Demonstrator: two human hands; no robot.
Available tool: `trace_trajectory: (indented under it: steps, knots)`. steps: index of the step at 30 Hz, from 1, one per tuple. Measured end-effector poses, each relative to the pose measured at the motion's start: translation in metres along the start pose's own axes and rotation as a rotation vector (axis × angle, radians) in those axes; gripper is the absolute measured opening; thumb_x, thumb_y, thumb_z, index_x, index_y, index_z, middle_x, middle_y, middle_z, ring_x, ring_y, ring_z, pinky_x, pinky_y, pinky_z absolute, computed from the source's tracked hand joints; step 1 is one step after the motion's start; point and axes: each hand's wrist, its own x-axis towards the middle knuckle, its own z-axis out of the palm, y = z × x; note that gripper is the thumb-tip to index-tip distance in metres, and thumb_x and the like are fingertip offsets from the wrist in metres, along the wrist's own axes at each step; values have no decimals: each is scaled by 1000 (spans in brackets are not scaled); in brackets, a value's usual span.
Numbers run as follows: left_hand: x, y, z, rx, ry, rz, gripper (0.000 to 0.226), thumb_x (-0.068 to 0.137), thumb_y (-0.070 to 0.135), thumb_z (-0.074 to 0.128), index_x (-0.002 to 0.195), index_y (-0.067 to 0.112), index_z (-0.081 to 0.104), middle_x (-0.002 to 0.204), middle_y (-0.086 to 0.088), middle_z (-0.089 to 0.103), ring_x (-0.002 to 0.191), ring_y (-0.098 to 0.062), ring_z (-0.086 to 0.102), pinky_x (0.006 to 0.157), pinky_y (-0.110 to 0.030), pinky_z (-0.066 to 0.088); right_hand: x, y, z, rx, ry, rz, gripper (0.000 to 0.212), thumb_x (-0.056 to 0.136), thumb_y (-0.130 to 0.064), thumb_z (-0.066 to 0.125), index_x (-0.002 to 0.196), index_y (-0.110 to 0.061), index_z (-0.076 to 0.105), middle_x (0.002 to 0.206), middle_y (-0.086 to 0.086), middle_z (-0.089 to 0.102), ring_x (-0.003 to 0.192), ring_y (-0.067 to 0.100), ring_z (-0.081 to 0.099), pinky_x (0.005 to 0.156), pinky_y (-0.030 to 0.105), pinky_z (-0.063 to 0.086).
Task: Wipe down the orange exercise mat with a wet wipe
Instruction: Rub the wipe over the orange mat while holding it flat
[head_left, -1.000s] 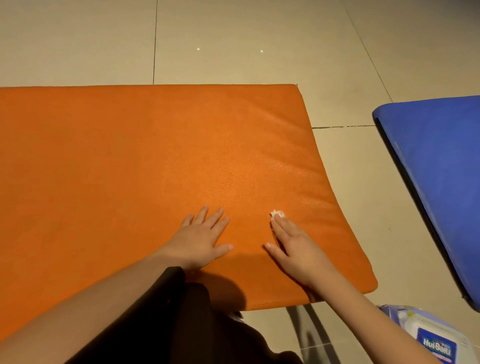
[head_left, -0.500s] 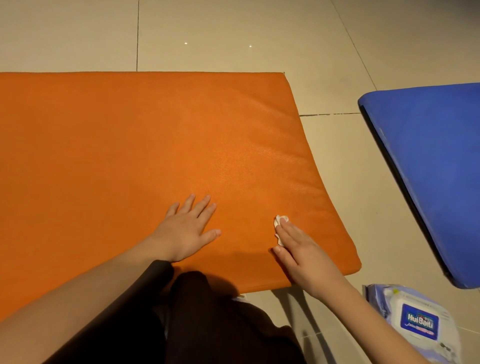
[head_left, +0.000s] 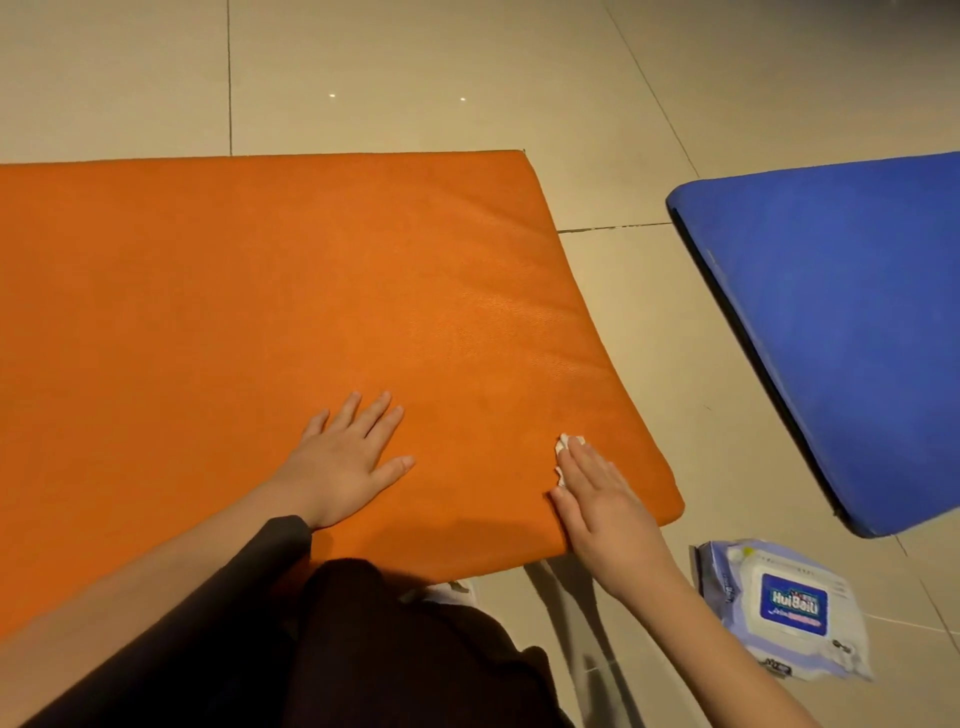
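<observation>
The orange exercise mat (head_left: 260, 312) lies flat on a beige tiled floor (head_left: 415, 67) and runs out of view on the left. Near its near right corner a crumpled white wet wipe (head_left: 567, 443) sits on the mat under the right hand (head_left: 605, 509), whose fingers (head_left: 582, 467) are straight and press it down. Only the wipe's far end and a bit of its left edge show. The left hand (head_left: 348, 467) rests palm down on the mat well to the left, fingers spread and released, holding nothing.

On the floor just right of the right forearm lies a pale wet wipe pack (head_left: 727, 577) with a white flip lid and a blue label. The lid looks shut, so its contents cannot be seen. A blue mat (head_left: 841, 322) lies further right, apart from the orange one and cut off by the frame. Dark clothing (head_left: 389, 649) fills the bottom edge and covers the mat's near side. A small white thing (head_left: 447, 590) beside it is too hidden to name.
</observation>
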Motion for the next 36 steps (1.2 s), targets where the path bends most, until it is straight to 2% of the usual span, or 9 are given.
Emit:
trace_trajectory:
  steps: [3, 8, 13, 16, 20, 23, 30, 34, 36]
  knots:
    - [-3, 1, -2, 24, -8, 3, 76, 92, 69, 7, 155, 30, -10, 161, 9, -20, 149, -19, -18, 121, -43, -3, -6, -8, 2, 54, -10, -4, 82, 83, -68, -2, 152, -25, 13, 157, -13, -1, 141, -2, -9, 114, 19, -9]
    - [-6, 3, -4, 27, -16, -6, 68, 101, 58, 18, 156, 28, -8, 162, 6, -17, 150, -20, -15, 121, -43, -1, -23, 11, -2, 50, -44, -80, 96, 78, -78, -13, 152, -25, 19, 156, -16, 5, 145, 1, 2, 120, 26, 4]
    - [-5, 4, -9, 51, -33, -27, 68, 101, 57, 17, 156, 27, -7, 163, 6, -15, 150, -20, -11, 121, -44, 3, -14, 14, -6, 155, 41, 106, 62, 100, -51, 22, 153, -20, 15, 159, -11, 7, 145, 3, 1, 118, 23, -1]
    - [-2, 5, -14, 58, -16, -42, 67, 101, 57, 16, 156, 27, -8, 163, 6, -15, 151, -20, -10, 121, -43, 3, -19, 15, -15, 161, 17, -19, 74, 91, -66, 12, 153, -24, 15, 157, -15, 7, 145, 0, 2, 120, 28, 5]
    - [1, 6, -14, 74, -15, -52, 66, 102, 55, 15, 156, 26, -7, 163, 6, -15, 150, -19, -12, 121, -43, 2, -6, 43, -26, 70, 55, 45, 56, 102, -45, 23, 153, -23, 17, 159, -10, 12, 145, 4, 7, 120, 27, 7]
    - [2, 6, -17, 100, -24, -55, 66, 102, 55, 15, 156, 26, -6, 163, 6, -14, 150, -20, -12, 121, -44, 1, 1, 40, -17, 137, 91, 144, 61, 101, -48, 24, 153, -21, 10, 159, -11, 4, 145, 4, 1, 118, 25, 2]
    - [38, 35, -25, 41, 35, -2, 65, 102, 54, 14, 157, 26, -6, 162, 6, -16, 150, -17, -14, 121, -42, -3, -8, 55, -16, 111, 36, 30, 66, 93, -60, 8, 151, -31, 2, 156, -18, -2, 144, -1, -3, 120, 27, 3]
    - [43, 45, -8, -30, 109, -20, 63, 102, 52, 14, 157, 25, -4, 162, 7, -16, 149, -16, -16, 121, -40, -4, 24, 69, -17, 202, 107, 268, 64, 99, -53, 18, 153, -20, 7, 161, -3, 7, 147, 11, 7, 118, 29, 6]
    - [43, 44, -4, -28, 151, -36, 63, 102, 51, 15, 157, 25, -2, 162, 7, -14, 149, -16, -15, 121, -39, -4, 25, 61, -15, 216, 84, 262, 74, 93, -60, 15, 154, -19, 3, 161, -3, 2, 147, 13, 4, 120, 33, 7]
